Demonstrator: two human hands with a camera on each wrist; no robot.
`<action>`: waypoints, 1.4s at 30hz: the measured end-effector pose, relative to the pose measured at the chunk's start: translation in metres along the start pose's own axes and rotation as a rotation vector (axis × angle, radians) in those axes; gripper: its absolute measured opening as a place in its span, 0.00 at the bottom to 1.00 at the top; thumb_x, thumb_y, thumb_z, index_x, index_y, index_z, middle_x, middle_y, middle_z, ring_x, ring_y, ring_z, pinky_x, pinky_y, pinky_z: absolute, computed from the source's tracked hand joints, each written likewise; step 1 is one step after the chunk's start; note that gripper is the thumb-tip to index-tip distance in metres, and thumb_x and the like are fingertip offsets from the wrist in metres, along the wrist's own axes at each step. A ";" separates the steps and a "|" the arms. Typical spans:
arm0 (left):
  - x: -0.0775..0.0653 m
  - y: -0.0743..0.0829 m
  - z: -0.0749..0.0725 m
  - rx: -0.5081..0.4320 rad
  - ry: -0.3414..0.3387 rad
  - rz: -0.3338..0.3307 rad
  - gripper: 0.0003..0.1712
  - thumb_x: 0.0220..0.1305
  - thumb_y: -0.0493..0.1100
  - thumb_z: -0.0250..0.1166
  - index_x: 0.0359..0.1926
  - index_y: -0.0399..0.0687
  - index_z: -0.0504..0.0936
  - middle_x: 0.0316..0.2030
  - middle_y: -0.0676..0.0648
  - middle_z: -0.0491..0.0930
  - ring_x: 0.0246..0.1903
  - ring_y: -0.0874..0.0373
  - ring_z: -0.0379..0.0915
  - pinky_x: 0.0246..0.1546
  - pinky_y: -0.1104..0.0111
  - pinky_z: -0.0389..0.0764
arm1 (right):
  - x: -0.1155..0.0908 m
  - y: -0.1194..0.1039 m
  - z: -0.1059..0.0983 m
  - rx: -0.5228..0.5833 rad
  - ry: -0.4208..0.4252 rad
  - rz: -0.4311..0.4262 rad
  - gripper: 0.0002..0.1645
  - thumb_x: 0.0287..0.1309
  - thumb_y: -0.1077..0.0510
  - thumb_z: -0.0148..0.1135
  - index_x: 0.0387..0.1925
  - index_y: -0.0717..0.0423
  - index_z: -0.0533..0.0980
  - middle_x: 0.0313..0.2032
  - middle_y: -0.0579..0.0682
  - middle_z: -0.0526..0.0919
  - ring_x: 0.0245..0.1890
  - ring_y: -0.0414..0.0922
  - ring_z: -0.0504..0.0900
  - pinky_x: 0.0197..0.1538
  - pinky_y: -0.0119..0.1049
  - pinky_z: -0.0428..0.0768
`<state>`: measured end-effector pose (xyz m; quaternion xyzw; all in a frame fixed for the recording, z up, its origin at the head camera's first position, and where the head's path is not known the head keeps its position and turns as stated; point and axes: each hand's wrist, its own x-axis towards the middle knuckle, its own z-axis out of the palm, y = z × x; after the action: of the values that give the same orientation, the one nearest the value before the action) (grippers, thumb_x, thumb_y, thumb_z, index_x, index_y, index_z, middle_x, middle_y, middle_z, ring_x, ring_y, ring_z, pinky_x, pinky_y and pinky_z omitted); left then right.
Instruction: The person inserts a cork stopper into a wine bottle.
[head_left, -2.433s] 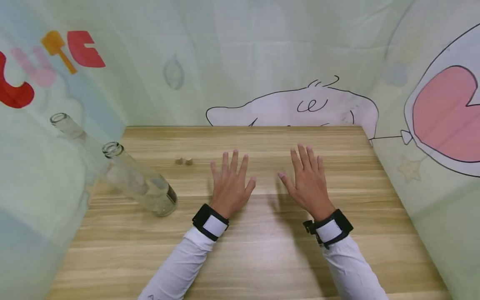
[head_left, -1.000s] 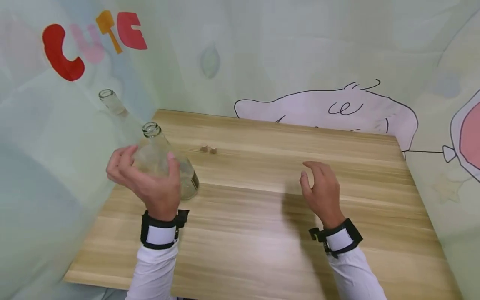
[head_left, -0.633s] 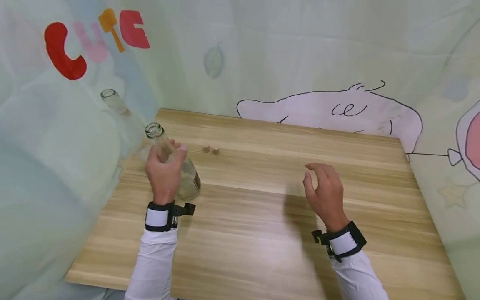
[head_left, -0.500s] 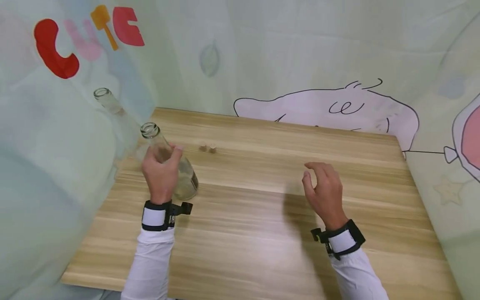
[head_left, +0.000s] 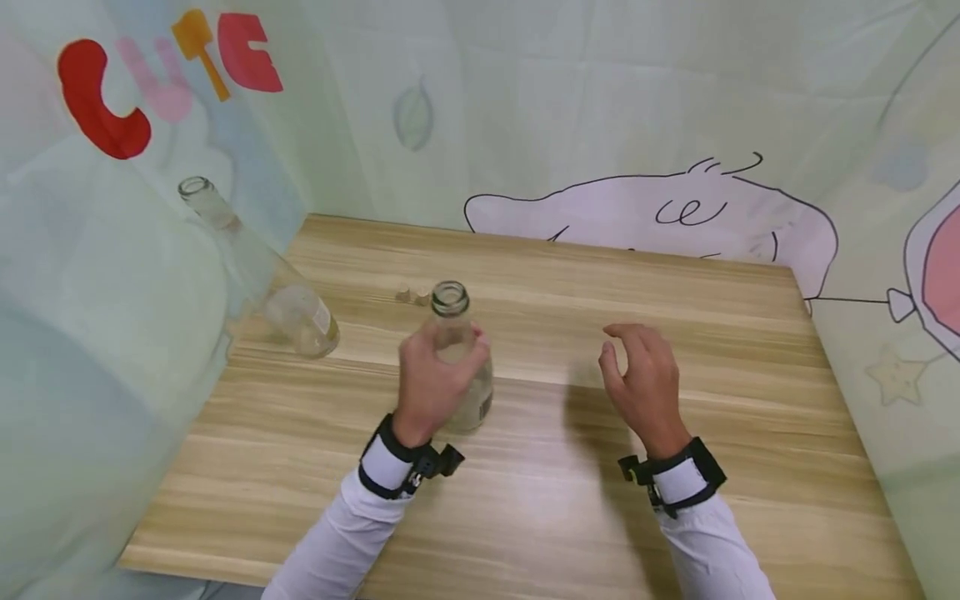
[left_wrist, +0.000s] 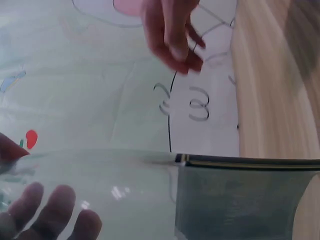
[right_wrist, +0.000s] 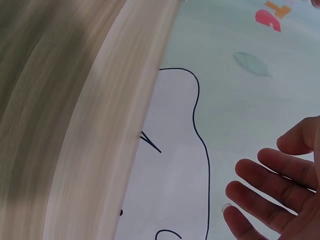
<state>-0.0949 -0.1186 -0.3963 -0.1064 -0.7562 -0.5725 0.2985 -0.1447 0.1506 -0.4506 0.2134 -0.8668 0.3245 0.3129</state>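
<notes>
1. The left hand is clamped round the upper part of a clear bottle, towards the middle of the counter; whether the base touches down, I cannot tell.
2. The right hand hangs over the counter, fingers loosely bent, well apart from the left.
3. A second bottle stands at the counter's left side.
4. Two small bits lie beyond the left hand, side by side.

Front bottle now nearer the right-hand fingers
</notes>
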 end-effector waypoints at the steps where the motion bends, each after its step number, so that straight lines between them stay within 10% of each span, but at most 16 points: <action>1: -0.003 0.004 0.009 -0.010 -0.021 0.018 0.08 0.54 0.30 0.71 0.36 0.39 0.84 0.32 0.46 0.85 0.36 0.52 0.82 0.43 0.59 0.80 | 0.000 0.000 0.001 -0.002 -0.005 -0.001 0.11 0.59 0.65 0.61 0.43 0.63 0.82 0.39 0.58 0.84 0.42 0.58 0.80 0.42 0.56 0.76; 9: -0.016 0.035 0.050 -0.110 -0.146 0.098 0.11 0.48 0.24 0.68 0.34 0.35 0.80 0.30 0.40 0.83 0.33 0.51 0.80 0.40 0.62 0.80 | 0.001 -0.003 0.005 -0.011 -0.038 -0.022 0.12 0.61 0.62 0.60 0.43 0.64 0.82 0.40 0.58 0.84 0.43 0.58 0.80 0.43 0.55 0.77; 18: -0.025 0.015 0.063 -0.079 -0.155 0.088 0.10 0.52 0.31 0.70 0.37 0.42 0.83 0.34 0.49 0.84 0.39 0.57 0.81 0.44 0.64 0.80 | 0.005 -0.006 0.008 -0.008 -0.063 -0.043 0.12 0.62 0.62 0.60 0.44 0.64 0.81 0.41 0.59 0.83 0.45 0.58 0.80 0.44 0.56 0.76; 28: -0.029 0.010 0.066 -0.025 -0.154 0.098 0.14 0.52 0.35 0.70 0.41 0.43 0.82 0.35 0.50 0.84 0.39 0.59 0.80 0.41 0.66 0.79 | 0.012 -0.005 0.020 0.030 -0.069 -0.093 0.11 0.59 0.63 0.62 0.43 0.64 0.82 0.41 0.58 0.84 0.44 0.57 0.81 0.45 0.55 0.77; 37: -0.030 0.009 0.056 -0.071 -0.210 0.133 0.29 0.58 0.51 0.72 0.56 0.40 0.78 0.47 0.47 0.82 0.45 0.56 0.78 0.45 0.62 0.79 | 0.065 0.000 0.074 0.191 -0.307 -0.249 0.08 0.58 0.68 0.69 0.41 0.61 0.82 0.39 0.53 0.83 0.42 0.49 0.78 0.44 0.43 0.78; 42: -0.020 -0.004 0.033 -0.196 -0.043 0.229 0.26 0.68 0.48 0.56 0.56 0.31 0.76 0.49 0.38 0.82 0.51 0.44 0.77 0.55 0.53 0.73 | 0.095 -0.002 0.119 0.139 -0.428 -0.323 0.05 0.58 0.65 0.69 0.36 0.58 0.81 0.36 0.50 0.82 0.41 0.46 0.79 0.44 0.40 0.78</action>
<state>-0.0916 -0.0858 -0.4167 -0.2329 -0.6859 -0.6033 0.3338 -0.2592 0.0504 -0.4556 0.4336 -0.8435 0.2766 0.1550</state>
